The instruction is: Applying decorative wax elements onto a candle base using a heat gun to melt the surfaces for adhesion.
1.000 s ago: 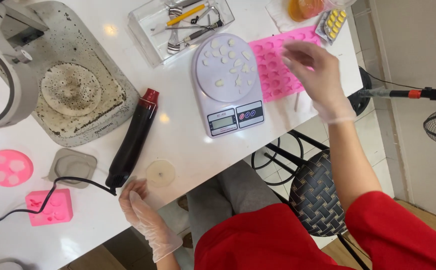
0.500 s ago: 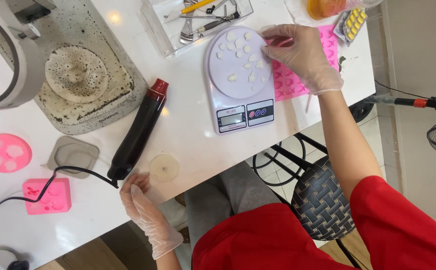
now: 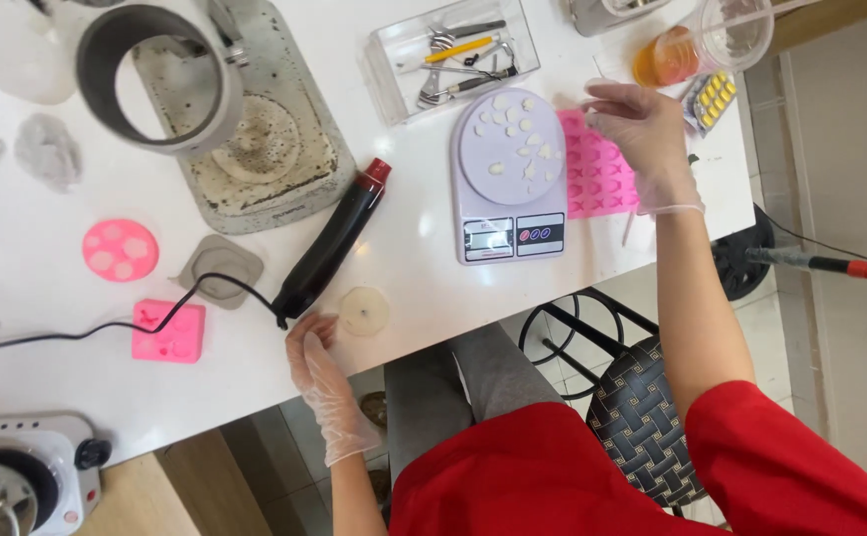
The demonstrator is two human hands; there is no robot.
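My right hand (image 3: 645,139), in a clear glove, rests over the pink silicone mould sheet (image 3: 597,179) with fingers pinched near its far edge; whether a piece sits between them I cannot tell. Left of it stands a white kitchen scale (image 3: 513,179) with several small white pieces on its round plate. My left hand (image 3: 316,362), also gloved, lies flat on the white table (image 3: 424,298) by the front edge, fingers apart, next to a round translucent disc (image 3: 365,311) and the cord end of a dark heat gun (image 3: 334,243).
A clear tray of metal tools (image 3: 451,55) sits behind the scale. An orange cup (image 3: 665,58) and a yellow pill blister (image 3: 710,97) are at the far right. A stained machine base (image 3: 255,139), pink moulds (image 3: 121,250) (image 3: 168,333), a hot plate (image 3: 21,476) lie left.
The view has shifted so the table contents sit further right. My right hand has moved from the scale plate's edge across to the far side of the pink mould sheet. My left hand stays put.
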